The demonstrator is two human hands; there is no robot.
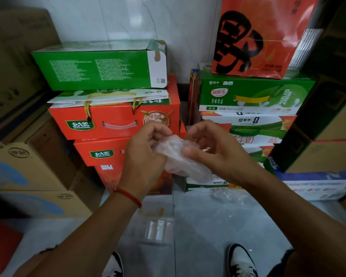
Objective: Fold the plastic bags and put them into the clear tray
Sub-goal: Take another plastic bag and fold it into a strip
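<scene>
A: Where does the clear tray (158,229) lie from the hands?

B: Below them and a little toward the person, on the grey floor (208,226), roughly under the left hand (146,148). Its long axis seems to run away from the person, though it is faint against the tile. At least one pale folded piece appears to lie inside; I cannot count them.

A: And the plastic bag (180,156)?

B: Held up in the air between both hands, in front of the red gift boxes (114,120). It is a crumpled, half-gathered bundle, its length slanting from upper left down to lower right, with the loose end hanging under the right hand (206,144).

A: How is the grip?

B: Both are clamped on it. The left hand's fingers curl round the upper left part; the right hand pinches the other side, thumb pressing the front. Neither grip is spread wide; the fingers are bent close around the plastic.

A: Which hand is nearer the tray?

B: The left, I judge, since the tray sits almost directly beneath it. The bundle looks not yet flat enough to drop in.

A: Anything else to fold?

B: Another clear plastic bag (231,196) lies crumpled on the floor, just beside the stacked milk cartons (248,100), to the right of the tray and apart from it.
</scene>
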